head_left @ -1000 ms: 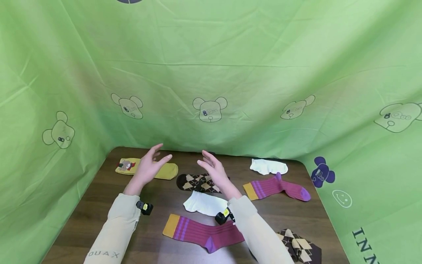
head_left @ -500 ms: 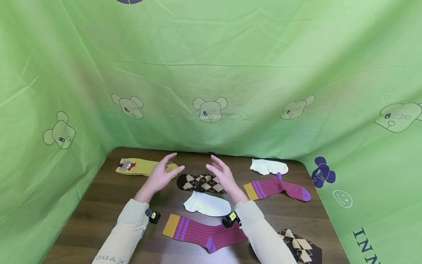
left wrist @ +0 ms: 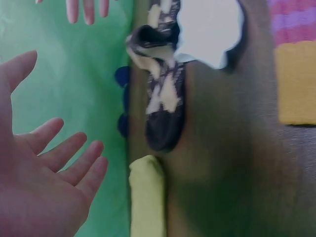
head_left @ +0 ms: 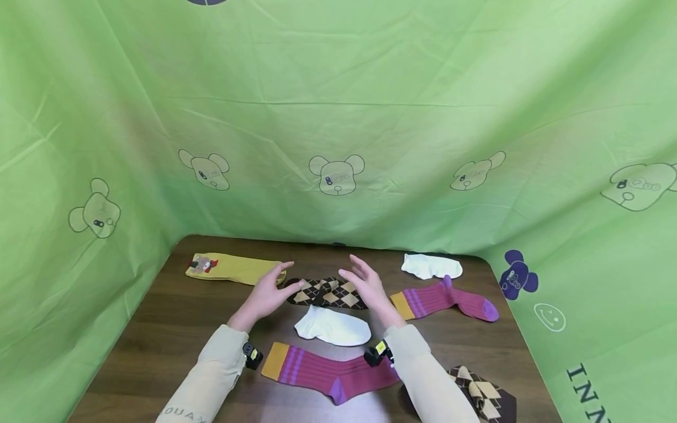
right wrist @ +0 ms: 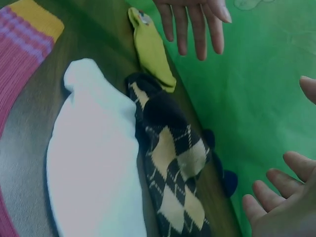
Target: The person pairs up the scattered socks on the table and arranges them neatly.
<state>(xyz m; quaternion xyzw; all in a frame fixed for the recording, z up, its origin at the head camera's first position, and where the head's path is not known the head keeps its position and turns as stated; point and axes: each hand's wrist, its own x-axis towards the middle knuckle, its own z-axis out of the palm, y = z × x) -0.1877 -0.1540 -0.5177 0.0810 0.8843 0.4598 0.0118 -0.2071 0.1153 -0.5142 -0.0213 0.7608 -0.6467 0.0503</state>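
The left hand (head_left: pixel 267 295) and the right hand (head_left: pixel 370 291) are wide, at 9 o'clock and 3 o'clock of the middle diamond sock (head_left: pixel 333 294). It lies on the brown table (head_left: pixel 158 335), with a white sock (head_left: pixel 334 327) at 6 o'clock.

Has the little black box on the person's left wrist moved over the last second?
Yes: in the head view, the black box has shifted right and down the picture, closer to the orange cuff of the unmoved front maroon sock.
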